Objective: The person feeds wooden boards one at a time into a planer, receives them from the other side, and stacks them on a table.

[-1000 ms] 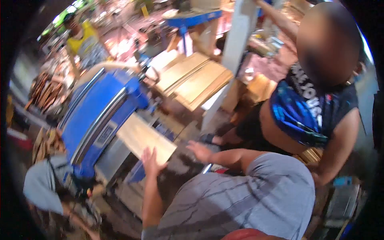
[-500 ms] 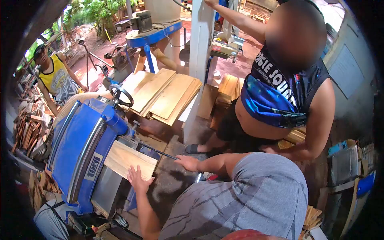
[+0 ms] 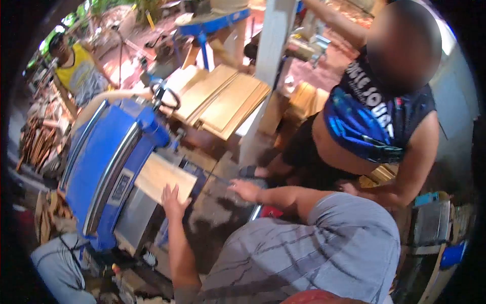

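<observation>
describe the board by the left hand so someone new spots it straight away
Find the big blue machine on the left of the picture. A pale wooden board sticks out from its right side, with the left hand at the outer end. Unlike the stacked boards farther back, this one is single and runs in under the machine.

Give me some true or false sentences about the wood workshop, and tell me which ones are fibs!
1. The left hand touches a wooden board, but the right hand does not. True.
2. The left hand is squeezed into a fist. False: it is open and spread on the board.
3. The wooden board sticks out of a big machine. True.
4. The machine is bright red. False: it is mostly blue.
5. A person at the back left wears a yellow top. True.
</observation>
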Tool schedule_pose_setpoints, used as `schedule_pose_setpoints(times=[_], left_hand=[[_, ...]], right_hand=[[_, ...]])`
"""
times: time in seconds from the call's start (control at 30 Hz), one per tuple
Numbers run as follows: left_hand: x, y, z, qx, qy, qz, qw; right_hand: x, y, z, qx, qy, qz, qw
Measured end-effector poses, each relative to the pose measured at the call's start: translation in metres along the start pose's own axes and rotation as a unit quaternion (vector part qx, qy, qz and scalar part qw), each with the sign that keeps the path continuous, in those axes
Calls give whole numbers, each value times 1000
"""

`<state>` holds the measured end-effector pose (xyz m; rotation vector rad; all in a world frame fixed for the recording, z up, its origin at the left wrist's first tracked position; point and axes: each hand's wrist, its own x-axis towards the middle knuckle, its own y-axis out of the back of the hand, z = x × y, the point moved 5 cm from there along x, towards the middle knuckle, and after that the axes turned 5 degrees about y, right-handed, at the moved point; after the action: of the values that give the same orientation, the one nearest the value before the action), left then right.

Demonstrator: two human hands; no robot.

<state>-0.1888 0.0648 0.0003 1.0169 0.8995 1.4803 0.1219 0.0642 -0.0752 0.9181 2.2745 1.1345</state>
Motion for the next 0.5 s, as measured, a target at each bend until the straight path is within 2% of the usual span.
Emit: schedule_pose_setpoints(times=[0.07,0.13,0.2,0.27,0.33,0.4,0.43,0.5], left_hand=[[6,-8,0,-43,21,27,998],[21,-19,15,-91,-21,16,996],[35,-18,57,-167,-84,39,982],[52,-17,104,-183,-116,44,975],[74,-46,123,-189,-126,23,974],[90,-71,136,-264,-106,12,958],[95,-88,139,-246,-42,-34,968],[111,-102,152,-166,-28,-61,984]], right_hand=[[-3,7,-6,-20,5,22,1000],[-2,13,-10,10,13,21,1000],[0,21,-15,58,24,23,998],[3,27,-20,112,31,22,993],[15,49,-10,232,35,96,967],[48,47,39,290,-39,209,933],[66,57,64,245,-57,235,939],[112,69,119,105,-64,272,954]])
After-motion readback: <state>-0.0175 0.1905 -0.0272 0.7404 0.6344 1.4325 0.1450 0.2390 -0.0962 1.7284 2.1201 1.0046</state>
